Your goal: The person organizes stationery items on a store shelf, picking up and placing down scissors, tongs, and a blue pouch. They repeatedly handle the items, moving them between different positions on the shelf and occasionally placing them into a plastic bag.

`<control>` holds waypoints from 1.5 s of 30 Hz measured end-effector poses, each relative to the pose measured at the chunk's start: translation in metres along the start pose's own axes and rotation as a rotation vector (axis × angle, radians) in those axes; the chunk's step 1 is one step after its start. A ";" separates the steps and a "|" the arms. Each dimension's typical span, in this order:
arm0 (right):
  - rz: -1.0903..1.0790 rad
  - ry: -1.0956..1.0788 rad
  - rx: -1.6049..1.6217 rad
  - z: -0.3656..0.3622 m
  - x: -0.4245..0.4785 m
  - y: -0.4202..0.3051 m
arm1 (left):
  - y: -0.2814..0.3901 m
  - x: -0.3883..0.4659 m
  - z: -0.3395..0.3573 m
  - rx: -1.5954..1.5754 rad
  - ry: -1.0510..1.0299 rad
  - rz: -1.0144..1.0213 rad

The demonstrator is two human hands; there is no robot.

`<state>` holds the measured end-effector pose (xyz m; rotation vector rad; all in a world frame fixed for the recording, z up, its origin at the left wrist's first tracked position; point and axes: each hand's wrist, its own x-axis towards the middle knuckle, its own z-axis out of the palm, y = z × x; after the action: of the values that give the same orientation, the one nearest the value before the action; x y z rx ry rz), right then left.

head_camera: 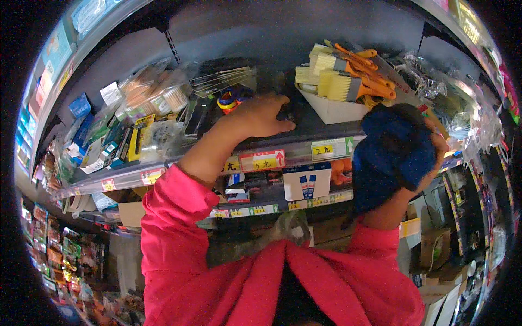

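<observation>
My left hand (261, 116) reaches over the dark shelf (301, 132), its fingers apart beside a few coloured rings (228, 102), red, yellow and blue; the ends of its fingers lie near a dark patch, and I see nothing held in it. In my right hand (438, 142) is a bunched dark blue cloth (391, 155) that hangs down in front of the shelf edge. Just behind the cloth, a white open box (336, 110) holds several brushes (338, 85) with pale yellow bristles and orange handles.
Bagged wooden sticks (175, 100), thin metal skewers (222, 81) and small boxes (100, 155) lie on the left. Clear plastic packs (475, 122) crowd the right end. Price tags (263, 161) line the shelf edge, above a lower shelf holding a white and blue carton (308, 183).
</observation>
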<state>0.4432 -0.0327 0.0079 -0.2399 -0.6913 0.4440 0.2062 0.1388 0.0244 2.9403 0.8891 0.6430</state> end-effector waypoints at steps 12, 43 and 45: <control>-0.010 -0.139 0.051 -0.017 -0.046 -0.020 | -0.014 0.014 0.017 0.182 0.007 -0.049; 0.111 -0.213 -0.437 -0.074 -0.064 -0.033 | 0.005 0.024 0.019 0.373 0.007 0.006; 0.111 -0.212 -0.453 -0.076 -0.064 -0.033 | -0.003 0.034 0.020 0.347 -0.037 0.027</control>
<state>0.4599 -0.0974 -0.0730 -0.6677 -0.9870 0.4177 0.2382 0.1618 0.0186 3.2588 1.0562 0.4752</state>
